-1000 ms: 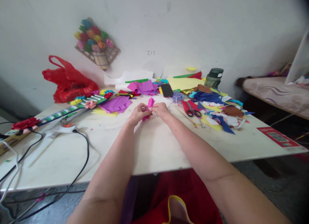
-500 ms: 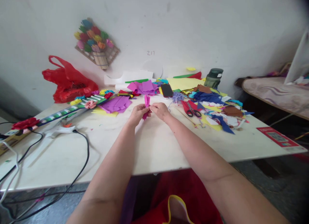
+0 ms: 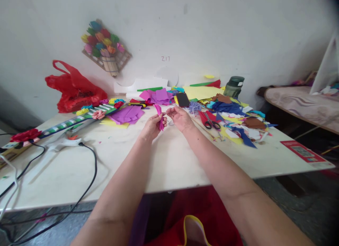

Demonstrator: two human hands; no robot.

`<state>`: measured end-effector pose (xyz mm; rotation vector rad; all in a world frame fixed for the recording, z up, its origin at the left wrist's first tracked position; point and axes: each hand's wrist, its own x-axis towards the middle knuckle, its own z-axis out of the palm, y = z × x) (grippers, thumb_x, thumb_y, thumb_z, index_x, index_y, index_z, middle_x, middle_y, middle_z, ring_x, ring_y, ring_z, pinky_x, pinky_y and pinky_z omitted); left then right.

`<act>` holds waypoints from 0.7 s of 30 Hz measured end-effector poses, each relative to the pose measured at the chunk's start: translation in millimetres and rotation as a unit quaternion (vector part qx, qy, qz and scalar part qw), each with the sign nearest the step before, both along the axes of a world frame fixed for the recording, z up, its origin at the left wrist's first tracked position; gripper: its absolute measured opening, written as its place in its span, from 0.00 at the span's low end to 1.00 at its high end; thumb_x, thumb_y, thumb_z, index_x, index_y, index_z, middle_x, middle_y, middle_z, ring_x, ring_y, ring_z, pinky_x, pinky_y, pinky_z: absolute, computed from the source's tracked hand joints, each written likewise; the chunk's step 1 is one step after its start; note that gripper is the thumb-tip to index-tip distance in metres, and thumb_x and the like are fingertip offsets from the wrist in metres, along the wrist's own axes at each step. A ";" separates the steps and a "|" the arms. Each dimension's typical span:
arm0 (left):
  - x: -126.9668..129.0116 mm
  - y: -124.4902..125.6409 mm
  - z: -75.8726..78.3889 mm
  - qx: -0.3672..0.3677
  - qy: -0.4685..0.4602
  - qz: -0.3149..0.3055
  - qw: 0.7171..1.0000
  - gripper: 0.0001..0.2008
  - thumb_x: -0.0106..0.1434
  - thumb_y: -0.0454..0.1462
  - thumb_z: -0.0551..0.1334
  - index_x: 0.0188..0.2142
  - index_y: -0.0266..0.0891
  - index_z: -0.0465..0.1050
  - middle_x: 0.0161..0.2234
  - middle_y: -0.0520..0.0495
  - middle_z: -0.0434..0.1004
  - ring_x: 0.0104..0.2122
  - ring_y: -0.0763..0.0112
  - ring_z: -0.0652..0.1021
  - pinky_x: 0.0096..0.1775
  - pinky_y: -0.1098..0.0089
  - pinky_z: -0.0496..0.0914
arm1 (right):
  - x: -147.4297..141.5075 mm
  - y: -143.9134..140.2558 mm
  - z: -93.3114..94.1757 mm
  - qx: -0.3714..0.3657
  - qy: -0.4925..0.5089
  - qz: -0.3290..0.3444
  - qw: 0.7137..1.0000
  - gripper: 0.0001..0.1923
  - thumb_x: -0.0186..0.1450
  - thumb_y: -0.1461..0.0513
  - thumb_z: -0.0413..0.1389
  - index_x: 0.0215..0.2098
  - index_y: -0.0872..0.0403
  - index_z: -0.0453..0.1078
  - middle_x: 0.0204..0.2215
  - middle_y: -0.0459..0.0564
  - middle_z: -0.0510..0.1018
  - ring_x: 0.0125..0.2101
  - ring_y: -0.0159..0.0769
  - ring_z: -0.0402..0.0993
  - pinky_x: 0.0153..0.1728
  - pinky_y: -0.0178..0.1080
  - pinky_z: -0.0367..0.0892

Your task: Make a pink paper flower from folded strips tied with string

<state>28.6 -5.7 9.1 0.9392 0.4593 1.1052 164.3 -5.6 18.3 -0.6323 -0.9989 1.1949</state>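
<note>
Left hand (image 3: 153,126) had the pink pleated paper (image 3: 158,110) pinched at its middle, thumb and fingers closed narrowly around it, as I watched from afar through the head feed. Half a second earlier the right hand (image 3: 182,119) had been bunched close against the paper, whose folds stood nearly upright. Now it had drawn off a little and turned, its palm partly showing and its fingers loosely curled, while the folds leaned with their upper end toward the left. I took that to mean the left grip alone was carrying the pleats and keeping them gathered. At this size I could not tell whether the right fingertips pinched anything thin or nothing at all.

Relative to the hands, the paper sat between them, inside the left grip and just left of the right fingertips, held over the bench (image 3: 173,161). One end fanned out above the left fingers and the other poked out below them. Beyond the left hand I saw a pile of purple sheets (image 3: 128,114); beyond the right were a dark phone (image 3: 182,99) and a tangle of lilac yarn (image 3: 195,107), with scissors (image 3: 208,124) farther to the right.
</note>
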 end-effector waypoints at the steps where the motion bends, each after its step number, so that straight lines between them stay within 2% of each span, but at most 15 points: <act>1: 1.7 -0.3 -0.2 0.003 -0.002 -0.002 1.000 0.06 0.58 0.30 0.56 0.36 0.30 0.68 0.22 0.49 0.68 0.19 0.79 0.68 0.25 0.75 0.65 | -0.8 0.1 0.2 -0.009 0.017 -0.008 1.000 0.13 0.58 0.55 0.52 0.20 0.54 0.61 0.22 0.47 0.71 0.30 0.31 0.70 0.38 0.37 0.66; 6: 11.7 -2.2 -1.9 0.021 0.001 -0.001 1.000 0.08 0.56 0.32 0.58 0.37 0.30 0.68 0.22 0.49 0.68 0.19 0.79 0.68 0.25 0.75 0.64 | -0.6 1.5 1.8 -0.054 0.122 -0.016 0.991 0.19 0.61 0.55 0.51 0.16 0.53 0.54 0.11 0.39 0.55 0.17 0.26 0.59 0.30 0.34 0.65; 11: 20.0 -8.2 -1.0 0.024 0.000 0.010 1.000 0.09 0.56 0.33 0.60 0.37 0.30 0.69 0.21 0.50 0.68 0.19 0.80 0.67 0.24 0.75 0.63 | 1.6 -0.5 7.2 -0.072 0.219 -0.017 0.973 0.22 0.63 0.55 0.49 0.15 0.54 0.50 0.08 0.36 0.48 0.13 0.24 0.51 0.27 0.33 0.63; 16: 22.5 -14.4 1.8 0.036 0.005 0.032 0.999 0.07 0.54 0.32 0.60 0.34 0.30 0.68 0.21 0.51 0.67 0.18 0.81 0.66 0.23 0.75 0.63 | 1.0 -1.5 9.3 -0.111 0.225 -0.052 0.966 0.20 0.63 0.53 0.48 0.17 0.53 0.53 0.07 0.35 0.46 0.11 0.24 0.46 0.21 0.32 0.61; 21: 23.8 -17.8 1.4 0.044 0.014 0.022 0.999 0.09 0.53 0.33 0.61 0.35 0.30 0.68 0.21 0.51 0.67 0.18 0.81 0.66 0.23 0.76 0.63 | 2.8 1.3 9.3 -0.118 0.195 -0.087 0.970 0.21 0.62 0.52 0.49 0.17 0.52 0.50 0.07 0.35 0.44 0.11 0.23 0.42 0.16 0.31 0.55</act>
